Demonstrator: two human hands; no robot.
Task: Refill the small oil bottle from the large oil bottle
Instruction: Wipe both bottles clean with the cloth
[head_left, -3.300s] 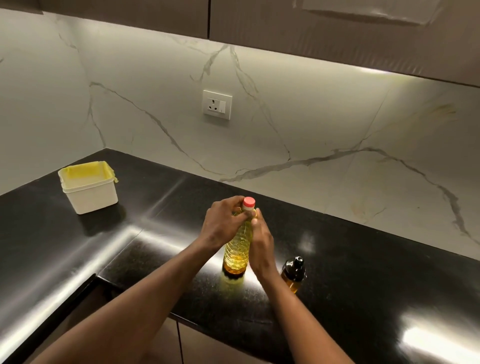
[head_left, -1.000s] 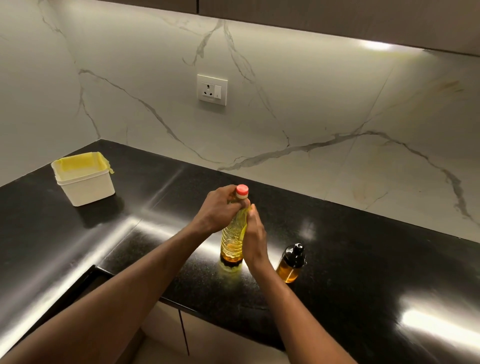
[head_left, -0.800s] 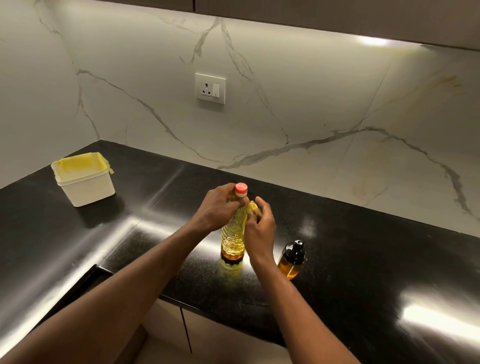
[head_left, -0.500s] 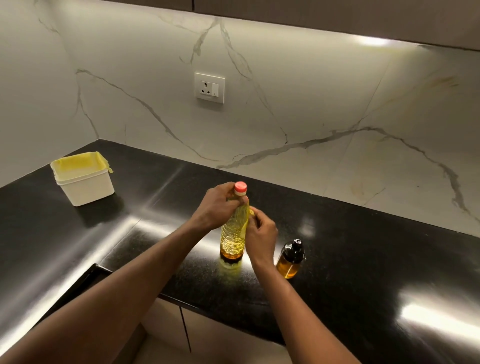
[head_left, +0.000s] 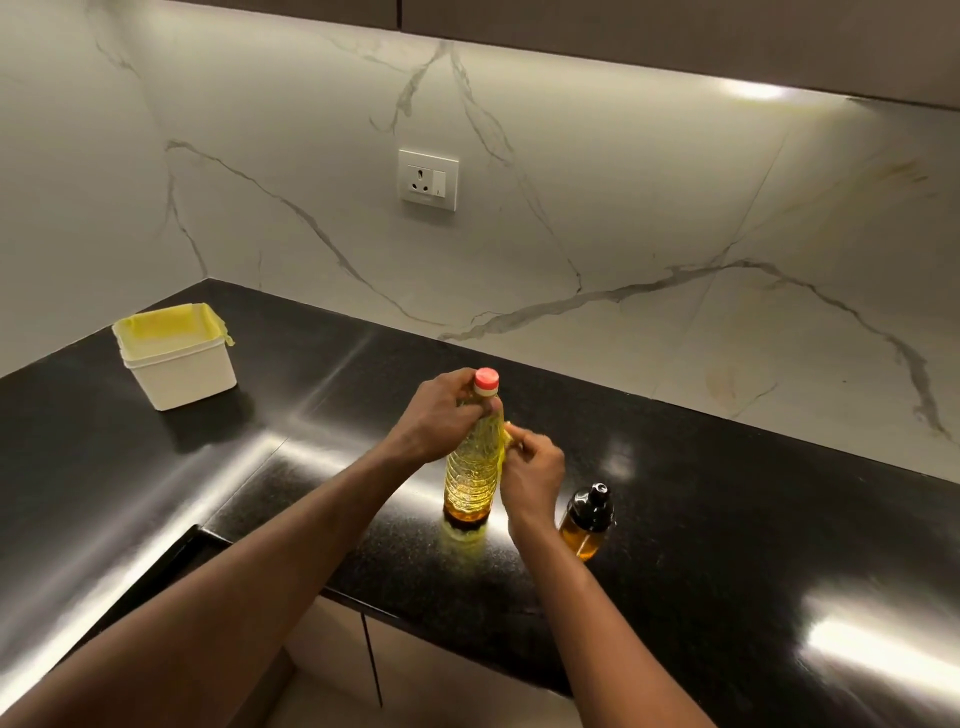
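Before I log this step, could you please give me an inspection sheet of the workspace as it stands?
Surface: black countertop, glossy, with light glare.
Job's things: large oil bottle upright, red cap on; small oil bottle upright to its right, dark cap on, apart.
Clutter: white tub with yellow liner, far left.
Grippers: left hand grips the large bottle's neck; right hand pinches something yellowish at its shoulder.
Cables: nothing seen.
Surroundings: marble backsplash, wall socket.
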